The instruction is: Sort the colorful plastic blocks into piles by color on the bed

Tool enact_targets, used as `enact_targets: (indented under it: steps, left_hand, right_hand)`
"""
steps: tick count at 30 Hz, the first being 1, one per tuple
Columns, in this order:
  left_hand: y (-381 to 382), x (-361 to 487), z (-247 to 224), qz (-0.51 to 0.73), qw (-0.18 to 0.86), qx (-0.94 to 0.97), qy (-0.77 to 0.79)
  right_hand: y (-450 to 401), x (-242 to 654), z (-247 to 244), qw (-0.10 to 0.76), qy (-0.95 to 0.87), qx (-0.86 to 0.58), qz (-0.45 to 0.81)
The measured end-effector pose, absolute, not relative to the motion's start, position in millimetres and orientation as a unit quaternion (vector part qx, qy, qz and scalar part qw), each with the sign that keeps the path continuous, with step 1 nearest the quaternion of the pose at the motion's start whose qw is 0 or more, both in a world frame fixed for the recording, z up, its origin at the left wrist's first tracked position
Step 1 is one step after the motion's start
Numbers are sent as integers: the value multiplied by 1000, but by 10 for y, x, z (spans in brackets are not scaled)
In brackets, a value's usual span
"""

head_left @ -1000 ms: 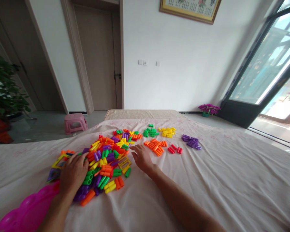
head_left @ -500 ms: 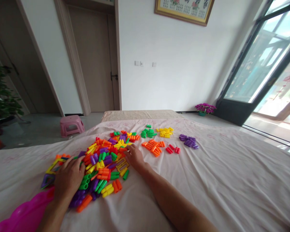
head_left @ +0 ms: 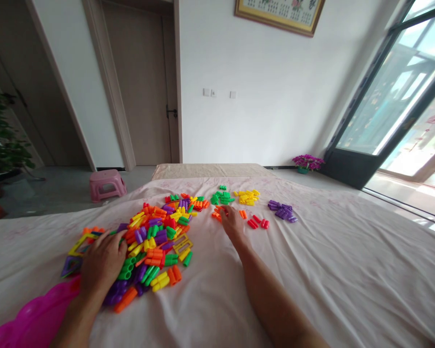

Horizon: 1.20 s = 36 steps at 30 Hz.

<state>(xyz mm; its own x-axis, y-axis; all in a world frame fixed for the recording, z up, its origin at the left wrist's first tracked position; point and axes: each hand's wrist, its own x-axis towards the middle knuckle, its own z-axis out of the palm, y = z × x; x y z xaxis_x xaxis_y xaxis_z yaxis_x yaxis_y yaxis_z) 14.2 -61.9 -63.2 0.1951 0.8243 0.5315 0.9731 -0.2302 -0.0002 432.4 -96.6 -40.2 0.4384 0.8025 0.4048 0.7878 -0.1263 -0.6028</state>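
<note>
A mixed heap of colourful plastic building blocks (head_left: pixel 154 246), shaped like joined tubes, lies on the cloth. My left hand (head_left: pixel 103 256) rests on the heap's left side, its fingers loosely stretched over the blocks and holding nothing that I can see. Out to the right, my right hand (head_left: pixel 234 224) is over a small pile of orange blocks (head_left: pixel 216 215), fingers bent and pinched at an orange block, partly hidden by the fingers. Near it lie piles of green blocks (head_left: pixel 223 197), yellow blocks (head_left: pixel 247 197), red blocks (head_left: pixel 253 224) and purple blocks (head_left: pixel 283 210).
A pink scalloped tray (head_left: pixel 39 314) sits at the lower left, beside yellow and purple frame pieces (head_left: pixel 72 265). A pale wrinkled cloth (head_left: pixel 329 270) covers the surface. Beyond it stand a pink stool (head_left: pixel 108 184) and a pot of magenta flowers (head_left: pixel 307 163).
My right hand has moved right, from the edge of the mixed heap to the orange pile. My left hand has stayed on the heap.
</note>
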Motion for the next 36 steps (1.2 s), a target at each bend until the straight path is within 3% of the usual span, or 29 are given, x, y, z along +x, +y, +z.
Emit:
enact_targets:
  steps: [5,9,15,22,30,36]
  left_hand:
    - [-610,132,-637,-222,175,-752,-596]
    - [-614,126,-639,-220,178,-751,-597]
    - [-628,136,-618,-222,173,-754,-593]
    - [-627,137,-619,-223,171,-754,-594]
    - [-612,132,-640,-219,179,-752,-596]
    - [-607,130,-644,-227,183,-753,-590]
  right_hand:
    - [-1020,4310,-403,362,-538,-758,-70]
    - [-1015,3955,-471,376,-655,-655,-26]
    - [-1046,3497,-535,316,-757,-569,57]
    - [-1043,3429,-543,248,-757,-604,35]
    - [-1139,3437,-499,263,-740,-618,20]
    - [-1140,3463,-493,215,-756,-617,36]
